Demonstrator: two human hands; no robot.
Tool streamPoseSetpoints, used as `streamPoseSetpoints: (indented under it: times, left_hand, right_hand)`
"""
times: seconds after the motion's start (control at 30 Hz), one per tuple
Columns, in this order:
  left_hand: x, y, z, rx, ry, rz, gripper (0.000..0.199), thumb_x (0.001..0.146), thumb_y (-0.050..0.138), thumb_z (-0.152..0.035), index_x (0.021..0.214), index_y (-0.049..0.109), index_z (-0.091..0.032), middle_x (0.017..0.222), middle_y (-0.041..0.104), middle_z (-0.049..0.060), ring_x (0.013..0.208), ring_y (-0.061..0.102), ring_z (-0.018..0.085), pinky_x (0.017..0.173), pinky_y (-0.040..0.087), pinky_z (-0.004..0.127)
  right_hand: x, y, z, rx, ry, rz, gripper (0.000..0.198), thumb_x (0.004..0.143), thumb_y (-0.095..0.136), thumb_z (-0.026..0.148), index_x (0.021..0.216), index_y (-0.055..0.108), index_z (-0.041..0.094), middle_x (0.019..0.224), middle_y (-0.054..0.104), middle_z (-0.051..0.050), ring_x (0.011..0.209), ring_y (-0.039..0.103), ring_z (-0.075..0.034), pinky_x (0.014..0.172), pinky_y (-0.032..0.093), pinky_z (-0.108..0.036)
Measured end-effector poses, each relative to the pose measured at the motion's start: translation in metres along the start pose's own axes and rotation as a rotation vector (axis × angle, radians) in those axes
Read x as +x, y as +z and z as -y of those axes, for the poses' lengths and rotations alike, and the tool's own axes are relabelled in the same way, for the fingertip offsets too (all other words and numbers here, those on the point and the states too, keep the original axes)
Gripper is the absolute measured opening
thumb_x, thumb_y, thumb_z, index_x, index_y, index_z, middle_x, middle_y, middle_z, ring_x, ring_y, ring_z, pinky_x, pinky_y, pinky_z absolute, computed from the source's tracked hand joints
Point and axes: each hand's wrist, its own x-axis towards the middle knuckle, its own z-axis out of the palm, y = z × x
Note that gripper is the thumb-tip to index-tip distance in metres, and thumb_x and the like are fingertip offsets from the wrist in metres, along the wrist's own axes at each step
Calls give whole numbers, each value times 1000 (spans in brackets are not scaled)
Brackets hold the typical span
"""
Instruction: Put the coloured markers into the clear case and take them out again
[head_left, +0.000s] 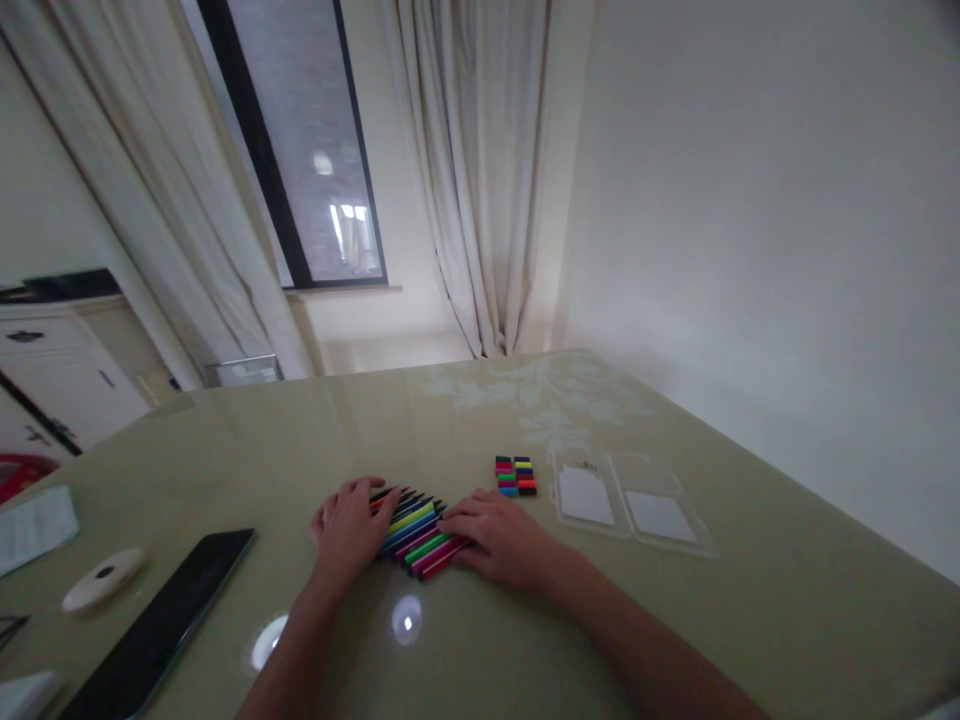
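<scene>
Several coloured markers point(421, 540) lie side by side in a slanting row on the table, their dark tips towards the far side. At the row's left end rests my left hand point(352, 520), its thumb and fingers spread around the markers there. My right hand point(491, 535) lies palm down against the right end, with fingers stretched over the nearest markers. Neither hand lifts a marker off the table. Just beyond my right hand, small coloured marker caps point(515, 476) sit in two neat columns.
An opened clear plastic case point(630, 500) with white inserts lies to the right. On the left are a black tablet-like device point(161, 625), a white oval object point(103, 580) and a pale folded cloth or packet point(36, 528). A wall borders the table's right edge.
</scene>
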Motion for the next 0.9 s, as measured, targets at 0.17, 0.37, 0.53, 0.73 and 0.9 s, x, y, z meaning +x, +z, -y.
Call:
streamPoseSetpoints:
  times: [0.17, 0.37, 0.53, 0.73, 0.9]
  left_hand:
    - [-18, 0, -27, 7, 138, -154, 37, 98, 48, -43, 123, 67, -24, 132, 67, 10, 124, 56, 33, 114, 27, 53]
    - [-49, 2, -67, -108, 394, -173, 28, 102, 45, -34, 115, 68, -26, 125, 69, 8, 118, 57, 28, 104, 33, 48]
    - [-61, 15, -72, -88, 665, -113, 36, 93, 60, -47, 121, 66, -25, 127, 66, 10, 118, 56, 31, 107, 33, 51]
    - [-56, 28, -60, 0, 694, -149, 59, 90, 61, -59, 136, 59, -22, 139, 60, 15, 129, 51, 34, 115, 25, 56]
    - [-51, 30, -57, -18, 684, -137, 66, 88, 63, -63, 140, 57, -23, 141, 60, 14, 130, 51, 34, 116, 26, 56]
  right_hand:
    - [0, 1, -2, 3, -17, -67, 44, 92, 72, 31, 134, 64, 21, 128, 70, -8, 115, 62, -23, 105, 41, -35]
    - [-5, -22, -33, 30, 168, -366, 19, 94, 69, 36, 88, 72, 19, 95, 73, -6, 96, 64, -20, 89, 45, -31]
    - [-27, -61, -68, -151, 596, -722, 42, 100, 54, 46, 68, 61, 19, 71, 65, -5, 70, 58, -17, 69, 42, -28]
    - [-55, -76, -91, -359, 1030, -377, 28, 99, 53, 39, 91, 71, 18, 94, 74, -11, 85, 68, -22, 68, 40, -30]
    - [-63, -59, -99, -419, 1062, -155, 29, 97, 57, 35, 114, 70, 16, 116, 71, -18, 106, 68, -30, 80, 46, -36]
